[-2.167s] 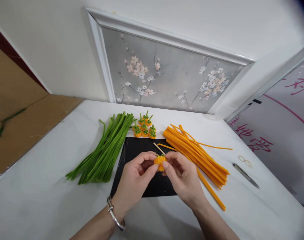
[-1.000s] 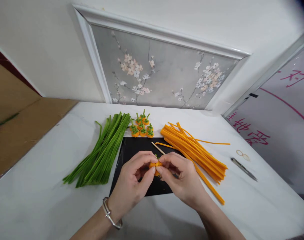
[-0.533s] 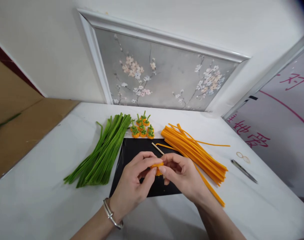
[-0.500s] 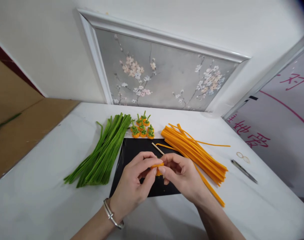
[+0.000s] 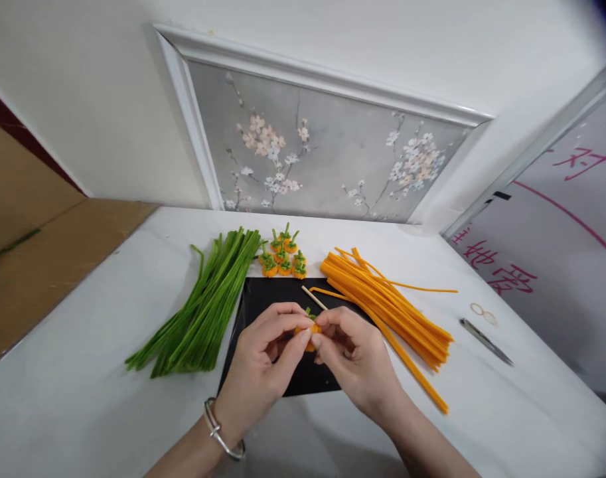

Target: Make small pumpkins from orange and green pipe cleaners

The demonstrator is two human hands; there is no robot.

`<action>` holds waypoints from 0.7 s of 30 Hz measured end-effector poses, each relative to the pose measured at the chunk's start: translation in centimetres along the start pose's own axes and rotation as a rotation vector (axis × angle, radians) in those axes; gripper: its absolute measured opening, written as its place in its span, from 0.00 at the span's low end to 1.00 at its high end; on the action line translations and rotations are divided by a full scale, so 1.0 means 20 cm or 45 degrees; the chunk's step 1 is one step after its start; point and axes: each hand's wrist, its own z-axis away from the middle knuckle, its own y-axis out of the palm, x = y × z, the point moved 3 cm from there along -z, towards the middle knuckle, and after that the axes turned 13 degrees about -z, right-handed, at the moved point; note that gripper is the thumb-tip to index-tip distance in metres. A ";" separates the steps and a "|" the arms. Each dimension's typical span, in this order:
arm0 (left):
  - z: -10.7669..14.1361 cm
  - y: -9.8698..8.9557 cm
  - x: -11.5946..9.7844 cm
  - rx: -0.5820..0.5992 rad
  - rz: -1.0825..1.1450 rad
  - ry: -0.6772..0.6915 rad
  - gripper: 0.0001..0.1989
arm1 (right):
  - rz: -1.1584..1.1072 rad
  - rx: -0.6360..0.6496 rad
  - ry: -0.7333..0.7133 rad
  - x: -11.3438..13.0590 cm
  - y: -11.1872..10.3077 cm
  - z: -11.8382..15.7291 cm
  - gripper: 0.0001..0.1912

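Observation:
Between the fingertips of both hands is a small pipe-cleaner pumpkin (image 5: 310, 342), orange with a green top showing above the fingers. My left hand (image 5: 270, 348), with a silver bracelet on the wrist, pinches its left side. From the right, my right hand (image 5: 355, 352) grips it with thumb and fingers; parts of the pumpkin are hidden. Both hands are over a black mat (image 5: 265, 295). A thin pale stick (image 5: 313, 297) lies on the mat just beyond the fingers. Several finished-looking pumpkins (image 5: 283, 255) with green stems stand grouped behind the mat.
Green pipe cleaners (image 5: 208, 305) lie bundled on the left, orange pipe cleaners (image 5: 387, 305) on the right. Farther right are tweezers (image 5: 486, 342) and two thin rings (image 5: 483, 313) on the white table (image 5: 108, 405). A cardboard box (image 5: 58, 265) borders the left side.
The pumpkin has been turned between my fingers, so its green top now shows above them. Both hands have shifted slightly left.

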 end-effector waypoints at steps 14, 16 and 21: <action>0.00 0.03 0.03 0.017 0.240 -0.330 0.04 | 0.313 0.020 -0.334 0.07 0.00 0.00 0.06; 0.00 0.03 0.03 0.022 0.281 -0.365 0.04 | 0.315 0.004 -0.309 0.06 0.00 0.00 0.05; -0.02 0.02 0.03 0.093 0.334 -0.375 0.04 | 0.156 -0.027 0.016 -0.01 0.00 0.00 0.03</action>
